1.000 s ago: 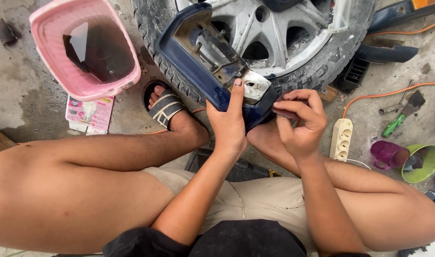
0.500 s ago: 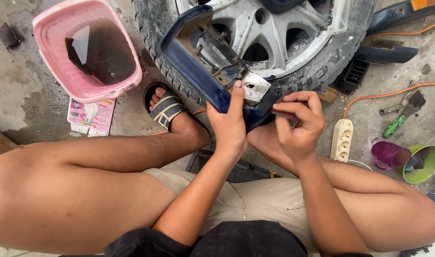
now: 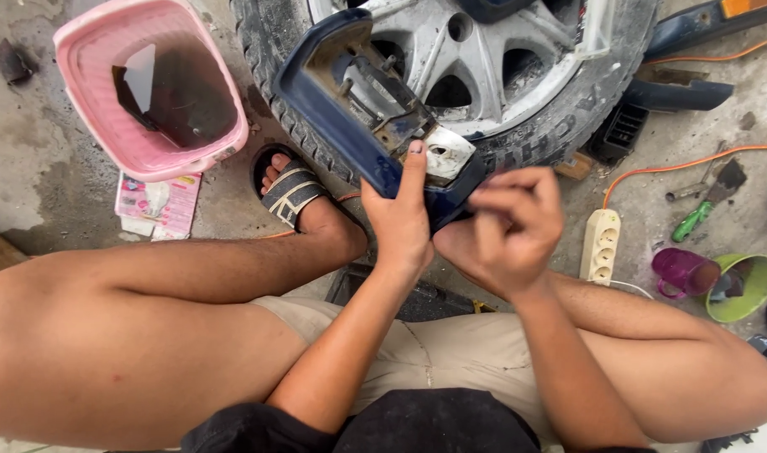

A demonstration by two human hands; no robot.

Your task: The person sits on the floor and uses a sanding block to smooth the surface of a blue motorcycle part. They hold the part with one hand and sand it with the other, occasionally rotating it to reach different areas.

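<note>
Two hands grip the dark-blue mirror housing (image 3: 333, 117), its rusty inner bracket exposed: left hand (image 3: 398, 220), right hand (image 3: 503, 231), fingers closed.

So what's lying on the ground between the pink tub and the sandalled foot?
In the head view, a flat pink printed packet lies between pink tub and foot.

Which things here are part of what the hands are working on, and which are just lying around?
In hand: dark blue mirror housing, left hand, right hand.
Lying about: pink basin, wheel, power strip, purple cup, green bowl, green-handled tool.
</note>
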